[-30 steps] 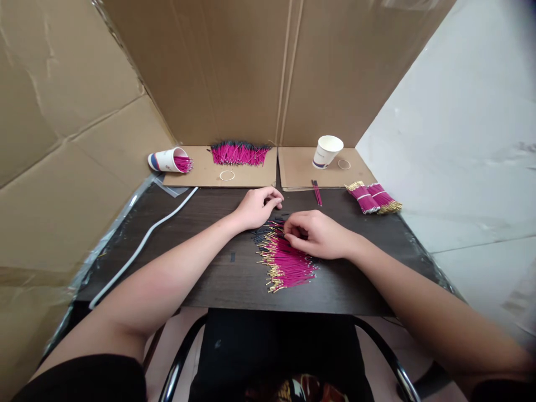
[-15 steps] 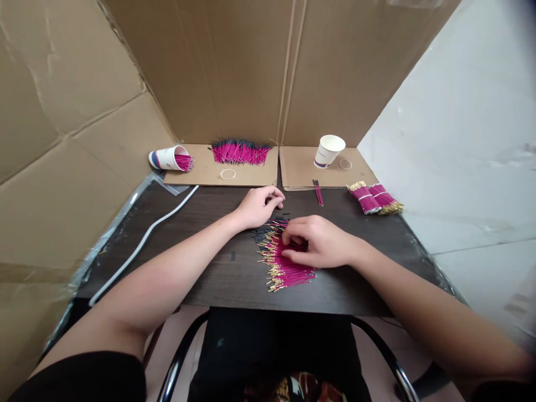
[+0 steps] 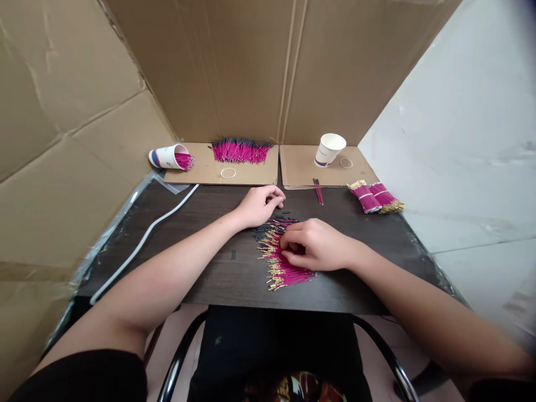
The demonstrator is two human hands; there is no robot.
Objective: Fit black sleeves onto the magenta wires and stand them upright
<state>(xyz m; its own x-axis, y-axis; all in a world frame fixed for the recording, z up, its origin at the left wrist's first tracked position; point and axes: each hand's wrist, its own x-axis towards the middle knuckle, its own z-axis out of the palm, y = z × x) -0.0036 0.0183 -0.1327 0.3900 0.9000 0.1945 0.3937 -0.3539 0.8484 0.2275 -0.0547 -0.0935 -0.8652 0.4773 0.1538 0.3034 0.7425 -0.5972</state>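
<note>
My left hand (image 3: 263,205) rests on the dark table with its fingers curled together. What it holds, if anything, is too small to make out. Just below lie short black sleeves (image 3: 260,232), loose at the upper end of a pile of magenta wires (image 3: 295,273) with gold tips pointing left. Over the middle of this pile is my right hand (image 3: 316,244), its thumb and fingers bent toward each other at the wires. Whether a wire is between those fingertips is hidden. A few black-capped magenta wires (image 3: 319,192) lie apart, beyond my right hand.
On cardboard at the back lies a row of black-capped magenta wires (image 3: 240,151), with a rubber band (image 3: 228,173) in front. A tipped paper cup (image 3: 164,157) holds more wires. Another cup (image 3: 330,149) stands upright. Banded bundles (image 3: 376,198) lie right; a white cable (image 3: 144,240) runs left.
My right hand has shifted slightly down and left over the wire pile, its fingertips drawing nearer together. My left hand has stayed in place.
</note>
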